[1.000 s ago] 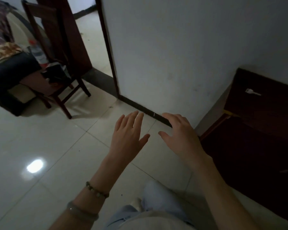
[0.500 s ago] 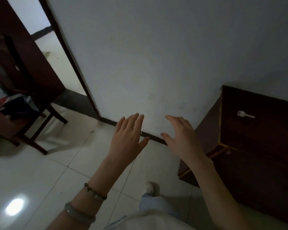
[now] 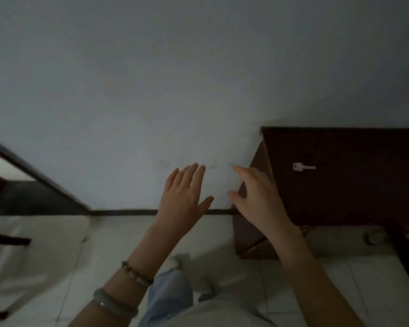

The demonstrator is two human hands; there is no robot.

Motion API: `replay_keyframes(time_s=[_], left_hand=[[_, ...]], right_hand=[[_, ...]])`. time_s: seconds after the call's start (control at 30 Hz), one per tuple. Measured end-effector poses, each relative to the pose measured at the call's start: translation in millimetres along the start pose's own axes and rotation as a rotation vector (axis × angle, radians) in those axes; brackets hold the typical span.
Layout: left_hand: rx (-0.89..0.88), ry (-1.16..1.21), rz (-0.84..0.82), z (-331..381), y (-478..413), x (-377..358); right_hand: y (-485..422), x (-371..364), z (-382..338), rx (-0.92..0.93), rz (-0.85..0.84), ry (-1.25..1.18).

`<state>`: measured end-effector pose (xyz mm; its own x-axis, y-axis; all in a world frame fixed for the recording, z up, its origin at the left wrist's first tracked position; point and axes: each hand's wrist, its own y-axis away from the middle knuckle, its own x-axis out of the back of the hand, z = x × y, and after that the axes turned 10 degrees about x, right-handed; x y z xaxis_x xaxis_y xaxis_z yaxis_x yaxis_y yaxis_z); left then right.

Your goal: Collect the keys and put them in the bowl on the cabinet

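— How is the light?
— Dim and bluish. The pale plaster wall beyond the fingers is grey and grainy, and the dark reddish-brown wooden cabinet right of the fingertips is nearly black.
— Anything sharp?
— Little. The glossy white floor tiles left of the fingers smear with motion blur, and lines bend at the edges.

Wall, tiled floor, doorframe.

One key lies on one dark wooden cabinet, left of the cabinet's middle. Two hands are raised to the left of the cabinet: one left hand, one right hand. Two bracelets circle the left wrist.
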<state>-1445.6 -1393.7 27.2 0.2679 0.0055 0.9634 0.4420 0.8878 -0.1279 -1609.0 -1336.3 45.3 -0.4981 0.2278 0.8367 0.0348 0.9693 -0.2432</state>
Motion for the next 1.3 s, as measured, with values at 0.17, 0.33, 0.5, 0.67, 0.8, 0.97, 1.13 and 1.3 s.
replay_keyframes(time_s=[0.17,0.33,0.5,0.67,0.8,0.97,1.13,1.3], left_hand=[[-0.236,0.023,-0.049,8.0,-62.4,-10.4],[-0.454,0.021,-0.079,15.1,-121.9,-15.6],[-0.638,0.054,-0.137,19.5,-163.4,-17.8],[-0.787,0.084,-0.198,25.9,-190.3,-25.9],[-0.877,0.127,-0.25,37.8,-199.4,-33.0],[-0.924,0.172,-0.284,52.2,-206.5,-39.9],[-0.915,0.201,-0.289,64.4,-209.1,-40.7],[-0.928,0.168,-0.275,74.4,-212.0,-45.2]], right_hand=[[-18.6,3.1,21.8,-0.171,0.104,0.052],[-37.4,3.5,34.1,-0.355,0.21,0.121],[-46.9,-0.3,42.8,-0.529,0.28,0.164],[-40.7,-2.2,57.0,-0.693,0.372,0.21],[-25.2,-1.1,69.3,-0.816,0.478,0.169],[-16.6,1.0,88.7,-0.885,0.542,0.151],[-22.1,3.4,117.8,-0.889,0.5,0.16],[-33.1,-0.4,142.2,-0.84,0.41,0.158]])
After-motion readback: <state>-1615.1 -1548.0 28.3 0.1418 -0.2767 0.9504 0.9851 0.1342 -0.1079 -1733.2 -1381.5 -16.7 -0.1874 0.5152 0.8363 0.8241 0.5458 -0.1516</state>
